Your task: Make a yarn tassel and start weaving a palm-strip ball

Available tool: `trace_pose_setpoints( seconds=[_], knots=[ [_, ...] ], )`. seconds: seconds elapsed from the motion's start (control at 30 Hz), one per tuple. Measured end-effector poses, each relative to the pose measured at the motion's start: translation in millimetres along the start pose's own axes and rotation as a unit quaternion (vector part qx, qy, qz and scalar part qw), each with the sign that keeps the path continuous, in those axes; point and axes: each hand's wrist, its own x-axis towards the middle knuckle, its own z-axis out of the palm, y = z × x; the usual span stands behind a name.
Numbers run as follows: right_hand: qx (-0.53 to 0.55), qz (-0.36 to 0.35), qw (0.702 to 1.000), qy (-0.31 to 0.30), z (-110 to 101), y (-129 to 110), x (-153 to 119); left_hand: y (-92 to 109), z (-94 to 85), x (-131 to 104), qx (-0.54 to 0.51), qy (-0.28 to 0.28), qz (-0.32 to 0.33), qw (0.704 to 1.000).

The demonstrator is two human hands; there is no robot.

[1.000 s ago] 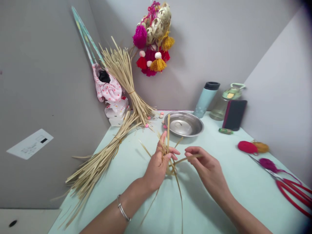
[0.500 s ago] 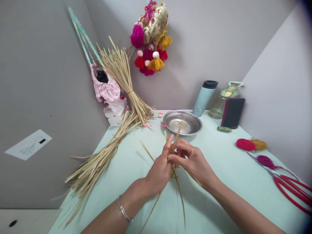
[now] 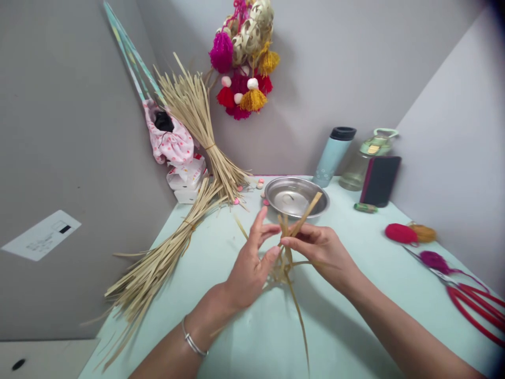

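A small woven piece of tan straw strips (image 3: 284, 269) is held up above the pale green table, with loose ends sticking out in several directions. My right hand (image 3: 321, 250) pinches the strips near the top of the weave between thumb and fingers. One wide strip slants up from that pinch in front of the metal bowl. On the other side is my left hand (image 3: 250, 263), its fingers raised and apart and its thumb beside the weave; a bracelet is on that wrist. A long thin strip hangs down below the piece.
Two tied straw bundles (image 3: 191, 223) (image 3: 211, 147) lie and lean at the left. Behind the hands sits a metal bowl (image 3: 296, 197). Bottles, a phone (image 3: 381, 181), yarn (image 3: 401, 233) and red-handled scissors (image 3: 473, 305) are at the right.
My left hand has loosened and spread its fingers, moving slightly left. The upper strip now tilts further right, still in my right hand's pinch. More of the weave shows.
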Motion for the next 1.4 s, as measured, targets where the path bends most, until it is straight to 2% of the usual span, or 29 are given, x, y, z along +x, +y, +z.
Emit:
trace_pose_setpoints(
  seconds=[0.07, 0.13, 0.3, 0.37, 0.57, 0.83, 1.0, 1.2, 1.4],
  knots=[
    [-0.009, 0.001, 1.0, 0.02, -1, 0, 0, 1, -4.9, 2, 0.006, 0.07, 0.019, 0.997],
    [-0.003, 0.007, 1.0, 0.03, 0, 0, 0, 2, -8.8, 3, 0.011, 0.09, 0.01, 0.996],
    [0.03, 0.01, 0.999, 0.021, 4, -2, -2, 1, -6.6, 1, 0.03, -0.03, -0.054, 0.998],
    [0.032, 0.006, 0.999, 0.012, 6, -2, -4, -2, -2.4, 0, 0.05, -0.036, -0.072, 0.995],
    [0.019, 0.006, 1.0, -0.001, 14, -2, -7, -5, 6.5, -2, 0.071, -0.005, -0.097, 0.993],
    [0.024, 0.001, 0.999, 0.022, 12, -9, -7, -3, 4.3, 1, 0.123, -0.062, -0.101, 0.985],
    [0.02, -0.014, 1.0, 0.012, 7, -10, -5, -3, 1.7, 0, 0.094, -0.097, -0.105, 0.985],
    [0.007, -0.023, 1.0, 0.019, 3, -15, -2, 3, -2.0, 3, 0.113, -0.142, -0.113, 0.977],
    [0.027, -0.01, 1.0, 0.01, 6, -14, -2, 2, -5.0, 4, 0.055, -0.155, -0.131, 0.978]
  ],
)
